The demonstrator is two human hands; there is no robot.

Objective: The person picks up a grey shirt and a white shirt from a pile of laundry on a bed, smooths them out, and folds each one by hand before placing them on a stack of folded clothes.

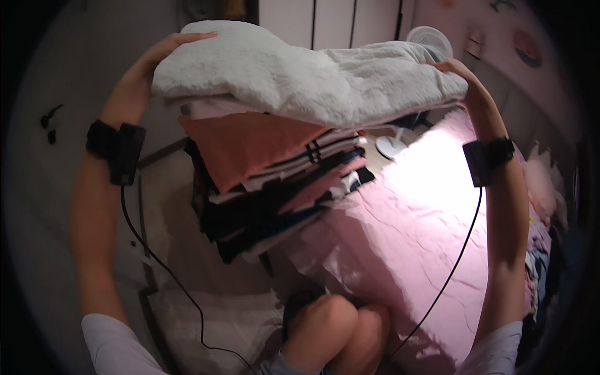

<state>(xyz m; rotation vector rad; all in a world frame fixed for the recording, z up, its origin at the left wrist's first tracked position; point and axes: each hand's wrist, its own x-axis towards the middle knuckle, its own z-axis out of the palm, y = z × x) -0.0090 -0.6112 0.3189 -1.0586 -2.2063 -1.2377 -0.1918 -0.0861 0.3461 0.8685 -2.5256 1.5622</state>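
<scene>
Both my arms reach forward around a thick, fluffy white folded fleece piece. At its left end my left hand grips it, fingers spread over the top. My right hand holds the other end, with part of the hand hidden by the fabric. Directly beneath is a tall stack of folded clothes, in dark, pink and striped layers. An orange-red folded cloth lies near the top of that stack, one corner hanging down its front. Whether the fleece rests on the stack or is held just above it, I cannot tell.
A pink quilted bedspread spreads to the right, brightly lit in one patch. Behind it stands a white fan. More clothes and a pink plush toy lie along the right edge. Black cables trail from bands on my forearms.
</scene>
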